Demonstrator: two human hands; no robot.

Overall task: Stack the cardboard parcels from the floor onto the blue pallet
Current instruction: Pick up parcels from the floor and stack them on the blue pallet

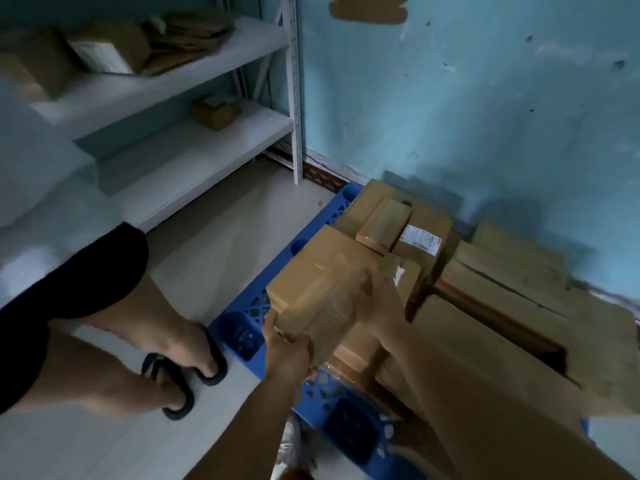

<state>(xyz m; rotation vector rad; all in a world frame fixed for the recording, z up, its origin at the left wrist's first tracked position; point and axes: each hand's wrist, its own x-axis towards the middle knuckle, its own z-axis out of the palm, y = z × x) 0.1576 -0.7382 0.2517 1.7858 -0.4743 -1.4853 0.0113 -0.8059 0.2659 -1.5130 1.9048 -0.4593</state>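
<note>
A blue plastic pallet (242, 327) lies on the pale floor by the turquoise wall, loaded with several cardboard parcels. I hold a tape-wrapped brown parcel (318, 299) over the pallet's left side, above other parcels. My left hand (285, 344) grips its near bottom corner. My right hand (377, 303) holds its right side, fingers curled over the edge. A small parcel (384, 225) lies on a labelled box (420, 239) at the back. Large flat boxes (512, 306) fill the pallet's right part.
A white metal shelf rack (194, 133) with a few cardboard boxes stands at the left against the wall. A person's bare legs in dark sandals (187, 372) stand on the floor just left of the pallet.
</note>
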